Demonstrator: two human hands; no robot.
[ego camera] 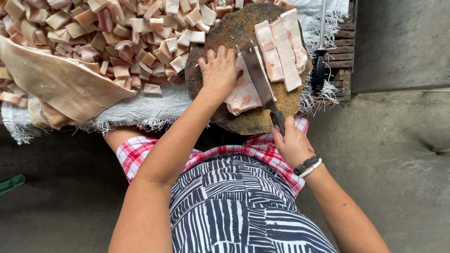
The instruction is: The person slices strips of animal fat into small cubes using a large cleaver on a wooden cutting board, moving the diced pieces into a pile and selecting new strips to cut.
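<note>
The right hand's grip is closed on the cleaver handle; the meat slab, on the round chopping block, is pressed flat by the left hand. Soft, greasy, likely slippery; best held from above.

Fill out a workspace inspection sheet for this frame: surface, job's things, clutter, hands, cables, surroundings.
Surface: round dark chopping block on a white frayed cloth.
Job's things: slab of pork fat on the block, cleaver blade laid across it; cut strips at the block's far side.
Clutter: heap of cut cubes, large sheet of skin, sharpening steel.
Hands: left hand presses the slab; right hand grips the cleaver handle.
Cables: nothing seen.
Surroundings: grey concrete floor, wooden pallet, green object at the left edge.
</note>
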